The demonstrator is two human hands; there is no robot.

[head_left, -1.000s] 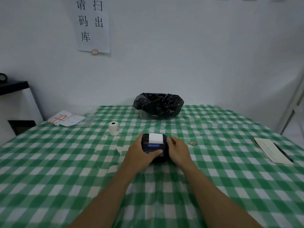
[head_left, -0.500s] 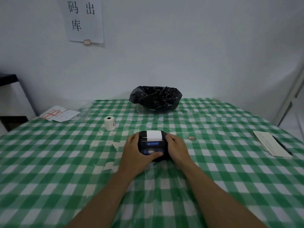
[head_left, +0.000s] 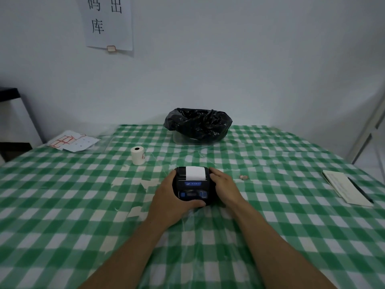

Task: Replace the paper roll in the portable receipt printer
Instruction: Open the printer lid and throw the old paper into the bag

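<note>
A small black receipt printer [head_left: 192, 187] with blue buttons sits on the green checked tablecloth [head_left: 270, 226] at the middle. A strip of white paper [head_left: 194, 173] shows at its top. My left hand [head_left: 169, 200] grips the printer's left side, thumb across its front edge. My right hand [head_left: 224, 187] holds its right side. A white paper roll [head_left: 137, 155] stands upright on the cloth, to the left and behind the printer, apart from both hands.
A bin lined with a black bag [head_left: 198, 125] stands at the table's back. Papers [head_left: 73, 141] lie at the back left, a notepad with a pen [head_left: 346, 190] at the right. A small scrap [head_left: 243, 177] lies right of the printer.
The view has tilted slightly, so everything sits a little lower or higher in frame. Both hands stay on the printer in the same grip.
</note>
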